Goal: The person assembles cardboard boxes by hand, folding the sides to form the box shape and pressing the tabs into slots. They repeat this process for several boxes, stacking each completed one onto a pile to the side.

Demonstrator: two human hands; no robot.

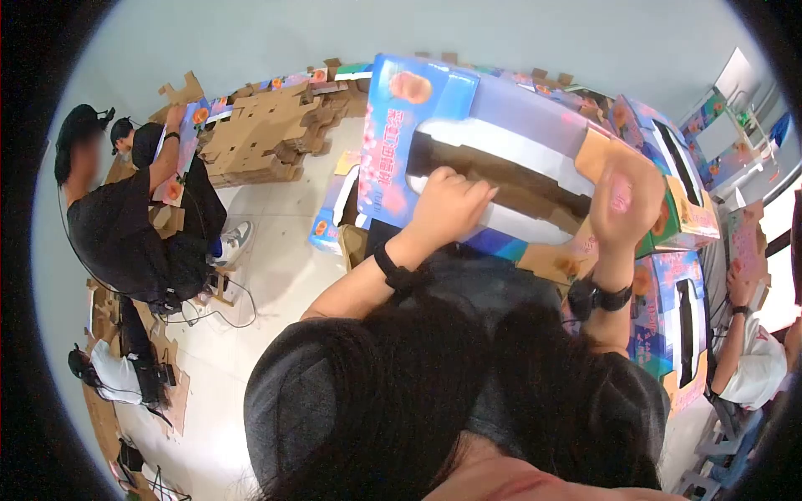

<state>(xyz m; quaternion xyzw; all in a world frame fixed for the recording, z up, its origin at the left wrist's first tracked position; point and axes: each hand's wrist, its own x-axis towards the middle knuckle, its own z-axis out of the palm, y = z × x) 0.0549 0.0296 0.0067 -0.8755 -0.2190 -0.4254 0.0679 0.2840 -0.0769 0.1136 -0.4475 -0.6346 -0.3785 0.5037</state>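
Observation:
A printed cardboard gift box (535, 117), blue and pink with peach pictures, lies in front of me. A long window in its upper side shows bare brown cardboard inside. My left hand (451, 207) is closed over the near edge of that window, with the fingers curled inward. At the box's right end, my right hand (625, 200) is closed against the edge and the orange-brown corner flap. It is slightly blurred, and its fingertips are partly hidden.
Similar boxes (668, 321) stand at my right, and another box (334, 213) is at left. Flat brown cardboard (259, 125) is stacked by the wall. People work at left, including one in black (125, 225); a person in white (756, 367) is at right. Cables (238, 309) lie on the floor.

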